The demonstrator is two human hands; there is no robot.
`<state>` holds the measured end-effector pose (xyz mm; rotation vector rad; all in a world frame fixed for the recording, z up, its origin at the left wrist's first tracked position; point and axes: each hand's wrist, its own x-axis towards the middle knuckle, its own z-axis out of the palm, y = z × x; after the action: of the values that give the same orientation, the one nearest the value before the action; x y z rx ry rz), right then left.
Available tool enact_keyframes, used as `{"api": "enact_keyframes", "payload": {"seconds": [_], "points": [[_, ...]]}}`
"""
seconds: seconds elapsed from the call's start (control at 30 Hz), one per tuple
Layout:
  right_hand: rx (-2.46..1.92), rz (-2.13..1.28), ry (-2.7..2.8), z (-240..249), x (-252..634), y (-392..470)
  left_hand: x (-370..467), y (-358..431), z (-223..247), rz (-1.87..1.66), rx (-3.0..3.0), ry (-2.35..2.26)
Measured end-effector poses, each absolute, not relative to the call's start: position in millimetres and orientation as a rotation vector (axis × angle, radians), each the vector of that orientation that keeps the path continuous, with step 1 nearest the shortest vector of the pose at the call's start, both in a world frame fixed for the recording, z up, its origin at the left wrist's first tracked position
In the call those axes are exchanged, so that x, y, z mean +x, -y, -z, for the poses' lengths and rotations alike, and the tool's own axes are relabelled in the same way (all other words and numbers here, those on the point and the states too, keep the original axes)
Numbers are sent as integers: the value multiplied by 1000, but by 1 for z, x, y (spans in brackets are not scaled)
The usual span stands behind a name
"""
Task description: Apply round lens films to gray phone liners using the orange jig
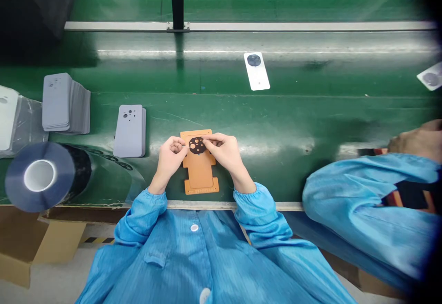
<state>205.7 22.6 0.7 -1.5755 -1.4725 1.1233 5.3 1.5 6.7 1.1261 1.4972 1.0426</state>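
Note:
An orange fixture [199, 172] lies flat on the green bench in front of me. Over its upper part is a thin black round sticker [197, 145] with several holes of different sizes. My right hand [224, 152] pinches the sticker's right edge between thumb and forefinger. On the opposite side, my left hand [172, 155] is closed, thumb and fingertips together at the sticker's left edge. Whether the sticker touches the fixture all over cannot be made out.
At left stand grey phone-back panels in a short stack [129, 131] and a taller stack [58, 103], plus a film roll [39, 175] carrying black stickers. A white panel with a black disc [257, 71] lies farther back. A co-worker's sleeve [366, 198] is at right.

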Motion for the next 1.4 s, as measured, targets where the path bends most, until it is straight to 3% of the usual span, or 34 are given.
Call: {"api": "enact_keyframes", "payload": {"seconds": [0.73,1.03,1.4], "points": [[-1540,-796,1631,-1,201,-17,12,2,-4,-1028,1249,-1600],[-1560,-1132,1340,2,220,-23,12,3,-5,-1004,1251,-1600],[-1526,-1214,1416,3,219,-24,12,2,-9,-1032,1205,-1576]]}}
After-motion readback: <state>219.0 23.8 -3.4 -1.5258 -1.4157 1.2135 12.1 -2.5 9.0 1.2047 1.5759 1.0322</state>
